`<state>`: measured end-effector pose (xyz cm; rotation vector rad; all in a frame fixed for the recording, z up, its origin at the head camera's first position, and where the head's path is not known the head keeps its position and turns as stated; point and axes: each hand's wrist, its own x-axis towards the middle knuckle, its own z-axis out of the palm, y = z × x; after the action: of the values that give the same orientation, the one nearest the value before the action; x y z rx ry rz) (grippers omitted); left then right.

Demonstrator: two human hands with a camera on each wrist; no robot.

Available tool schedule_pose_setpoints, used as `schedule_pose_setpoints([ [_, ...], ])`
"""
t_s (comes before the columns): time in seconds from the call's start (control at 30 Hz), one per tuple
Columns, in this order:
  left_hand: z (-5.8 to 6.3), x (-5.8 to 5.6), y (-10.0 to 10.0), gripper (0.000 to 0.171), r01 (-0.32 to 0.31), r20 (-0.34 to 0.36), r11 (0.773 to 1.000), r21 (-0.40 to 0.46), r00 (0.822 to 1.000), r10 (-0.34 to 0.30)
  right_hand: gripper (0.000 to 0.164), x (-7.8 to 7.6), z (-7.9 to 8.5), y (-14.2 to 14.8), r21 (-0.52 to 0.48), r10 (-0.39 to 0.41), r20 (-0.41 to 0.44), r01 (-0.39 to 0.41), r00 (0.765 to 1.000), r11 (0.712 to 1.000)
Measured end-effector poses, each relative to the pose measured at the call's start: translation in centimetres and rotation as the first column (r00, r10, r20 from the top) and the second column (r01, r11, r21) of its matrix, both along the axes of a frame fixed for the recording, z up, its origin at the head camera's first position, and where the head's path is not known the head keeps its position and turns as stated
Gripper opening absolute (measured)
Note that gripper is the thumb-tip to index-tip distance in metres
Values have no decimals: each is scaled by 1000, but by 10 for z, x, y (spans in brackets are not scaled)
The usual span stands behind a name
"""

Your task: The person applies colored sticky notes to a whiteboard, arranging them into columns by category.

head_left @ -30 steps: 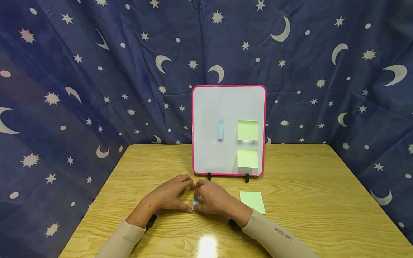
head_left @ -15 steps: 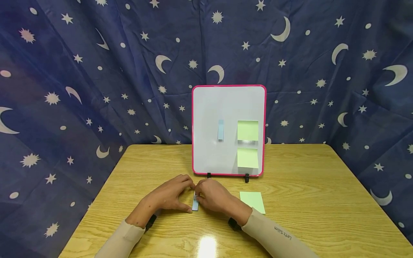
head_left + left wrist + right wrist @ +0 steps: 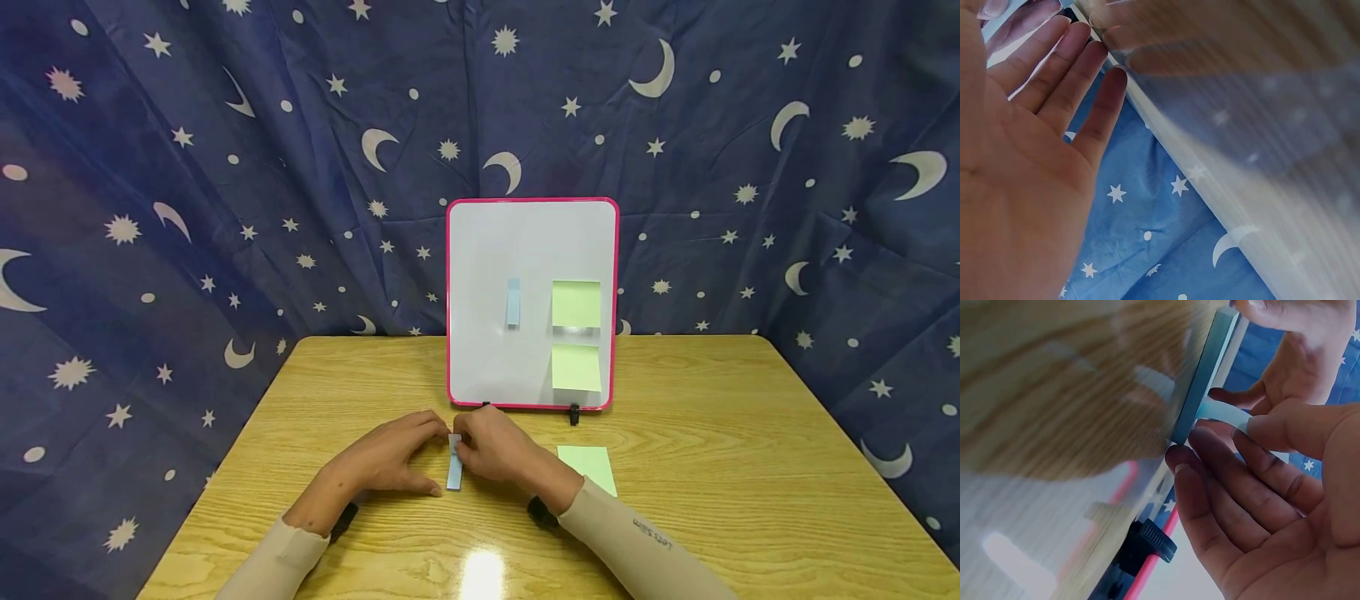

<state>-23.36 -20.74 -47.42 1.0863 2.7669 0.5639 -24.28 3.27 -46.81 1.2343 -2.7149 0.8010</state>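
A narrow light-blue sticky note pad (image 3: 453, 479) lies on the table between both hands. My right hand (image 3: 495, 446) pinches the pad's top slip by thumb and finger. In the right wrist view this blue sticky note (image 3: 1225, 414) bends up in a curve from the thicker pad (image 3: 1207, 375), one end apparently still against it. My left hand (image 3: 390, 454) is just left of the pad, its fingers extended and thumb apart. Its fingertips are close to the pad's far end; whether they touch it I cannot tell. The left wrist view shows the open palm (image 3: 1029, 181).
Behind the hands stands a pink-framed whiteboard (image 3: 487, 242) on black feet (image 3: 574, 414). It carries a blue strip (image 3: 513, 304) and two green sticky notes (image 3: 576, 304). A square green pad (image 3: 588, 467) lies right of my right hand, partly behind the forearm.
My right hand has moved along the blue pad toward its far end, bending the top slip up. The left hand has shifted slightly left, away from the pad.
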Motion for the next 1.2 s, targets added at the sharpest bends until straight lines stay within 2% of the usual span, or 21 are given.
schedule_pose_setpoints([
  [0.17, 3, 4, -3, 55, 16, -20, 1000, -7, 1000, -16, 17, -2, 0, -1, -2, -9, 8, 9, 1000, 1000],
  [0.37, 7, 6, -3, 33, 112, -71, 993, 19, 991, -111, 17, -2, -1, -1, -3, -14, 32, 14, 999, 1000],
  [0.6, 8, 8, -2, 16, 223, -168, 973, 55, 963, -211, 18, -3, -3, -1, -6, -12, 34, 13, 999, 1000],
  [0.77, 8, 12, 2, 17, 297, -249, 953, 62, 929, -273, 19, -3, -2, 0, -9, -17, 33, 17, 999, 1000],
  [0.83, 9, 14, 5, 19, 306, -267, 951, 46, 921, -283, 19, -3, -2, 0, -5, -25, 34, 25, 999, 1000],
  [1.03, 8, 20, 12, 21, 269, -322, 962, -39, 908, -267, 18, -4, -2, 0, 12, -34, 40, 34, 999, 999],
  [1.2, 6, 22, 15, 25, 263, -371, 962, -69, 889, -270, 18, -4, -2, 0, 18, -24, 21, 23, 999, 1000],
])
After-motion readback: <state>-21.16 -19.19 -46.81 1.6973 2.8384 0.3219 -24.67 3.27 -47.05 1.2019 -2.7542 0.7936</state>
